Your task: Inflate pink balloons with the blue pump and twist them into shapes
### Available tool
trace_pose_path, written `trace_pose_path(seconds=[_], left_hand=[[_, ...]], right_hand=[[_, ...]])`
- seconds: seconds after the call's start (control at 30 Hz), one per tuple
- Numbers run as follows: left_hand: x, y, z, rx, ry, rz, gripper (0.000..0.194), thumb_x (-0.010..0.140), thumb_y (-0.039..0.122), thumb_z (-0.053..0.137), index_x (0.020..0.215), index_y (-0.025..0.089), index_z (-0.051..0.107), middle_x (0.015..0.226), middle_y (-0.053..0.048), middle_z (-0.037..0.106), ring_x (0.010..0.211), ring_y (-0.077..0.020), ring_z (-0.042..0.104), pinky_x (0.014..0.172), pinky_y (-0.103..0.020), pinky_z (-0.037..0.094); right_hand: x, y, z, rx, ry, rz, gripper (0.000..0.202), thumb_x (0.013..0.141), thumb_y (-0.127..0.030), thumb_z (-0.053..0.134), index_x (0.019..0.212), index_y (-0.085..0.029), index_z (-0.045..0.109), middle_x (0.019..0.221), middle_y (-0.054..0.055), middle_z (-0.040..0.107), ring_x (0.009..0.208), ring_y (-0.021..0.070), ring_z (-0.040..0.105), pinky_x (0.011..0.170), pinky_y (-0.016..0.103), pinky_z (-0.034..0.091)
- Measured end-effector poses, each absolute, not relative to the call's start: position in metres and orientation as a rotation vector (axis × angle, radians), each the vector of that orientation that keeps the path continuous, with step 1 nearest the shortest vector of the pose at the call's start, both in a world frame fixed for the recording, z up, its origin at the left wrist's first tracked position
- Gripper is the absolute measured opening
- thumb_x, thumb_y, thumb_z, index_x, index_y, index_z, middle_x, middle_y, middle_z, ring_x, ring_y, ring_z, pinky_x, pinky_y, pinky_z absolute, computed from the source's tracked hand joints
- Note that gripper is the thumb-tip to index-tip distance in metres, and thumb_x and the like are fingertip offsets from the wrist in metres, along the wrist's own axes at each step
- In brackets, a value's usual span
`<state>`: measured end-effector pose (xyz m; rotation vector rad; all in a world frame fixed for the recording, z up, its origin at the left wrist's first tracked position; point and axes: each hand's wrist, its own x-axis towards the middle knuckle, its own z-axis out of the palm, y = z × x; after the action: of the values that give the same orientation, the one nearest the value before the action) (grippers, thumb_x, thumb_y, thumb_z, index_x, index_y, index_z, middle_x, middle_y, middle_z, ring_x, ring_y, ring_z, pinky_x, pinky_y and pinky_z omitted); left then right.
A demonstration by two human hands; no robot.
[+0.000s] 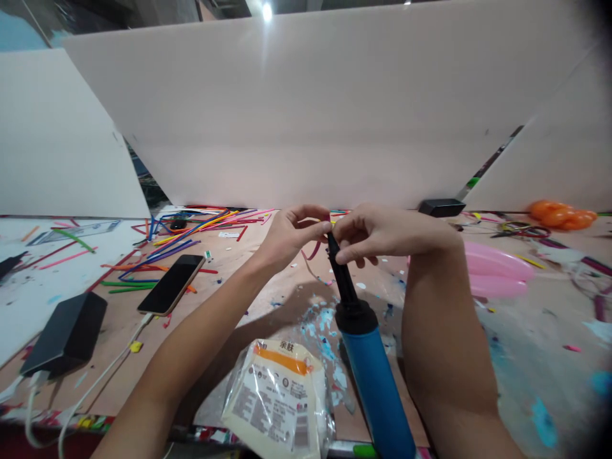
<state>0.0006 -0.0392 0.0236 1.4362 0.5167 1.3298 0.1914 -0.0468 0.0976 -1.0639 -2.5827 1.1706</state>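
Observation:
A blue hand balloon pump (pixel 377 389) with a black neck and nozzle leans up from the table's near edge. At its nozzle tip, my left hand (pixel 294 236) pinches with thumb and forefinger. A thin magenta uninflated balloon (pixel 313 250) hangs just under those fingers; its upper end is hidden. My right hand (pixel 377 236) is closed around the nozzle tip from the right, thumb on the black part. Left of the pump lies a clear plastic package (pixel 277 398) with a printed label and an orange stripe.
A phone (pixel 172 285) on a white cable and a black box (pixel 67 335) lie left. Several uninflated balloons (pixel 210 223) are scattered behind them. An inflated pink balloon (pixel 497 271) and an orange balloon cluster (pixel 561 215) lie right. White panels (pixel 310 115) stand behind, near another black box (pixel 441 207).

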Motion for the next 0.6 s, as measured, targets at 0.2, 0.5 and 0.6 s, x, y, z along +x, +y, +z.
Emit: trace_pose_path(seconds=[0.2, 0.5, 0.6], left_hand=[[-0.006, -0.037, 0.034, 1.387, 0.607, 1.832, 0.020, 0.071, 0.025, 0.079, 0.079, 0.021, 0.061, 0.082, 0.003, 0.064, 0.084, -0.0117, 0.065, 0.081, -0.027, 0.052], [-0.017, -0.057, 0.055, 1.513, 0.638, 1.990, 0.019, 0.074, 0.027, 0.079, 0.081, 0.022, 0.061, 0.087, 0.000, 0.066, 0.101, -0.0162, 0.064, 0.088, -0.028, 0.051], [-0.020, -0.054, 0.055, 1.519, 0.630, 2.003, 0.018, 0.074, 0.025, 0.079, 0.079, 0.021, 0.062, 0.083, 0.001, 0.066, 0.094, -0.0148, 0.065, 0.086, -0.027, 0.051]], right_hand=[[0.165, -0.045, 0.088, -0.862, -2.329, 0.801, 0.017, 0.085, -0.033, 0.061, 0.091, -0.018, 0.063, 0.078, 0.002, 0.063, 0.069, 0.0133, 0.058, 0.060, 0.024, 0.045], [0.135, -0.060, 0.084, -0.718, -2.134, 0.483, 0.011, 0.085, -0.024, 0.059, 0.093, -0.017, 0.061, 0.081, 0.001, 0.060, 0.070, 0.0124, 0.055, 0.066, 0.025, 0.044], [0.131, -0.056, 0.081, -0.717, -2.145, 0.523, 0.009, 0.085, -0.023, 0.057, 0.091, -0.018, 0.061, 0.079, 0.000, 0.061, 0.067, 0.0116, 0.056, 0.065, 0.025, 0.044]])
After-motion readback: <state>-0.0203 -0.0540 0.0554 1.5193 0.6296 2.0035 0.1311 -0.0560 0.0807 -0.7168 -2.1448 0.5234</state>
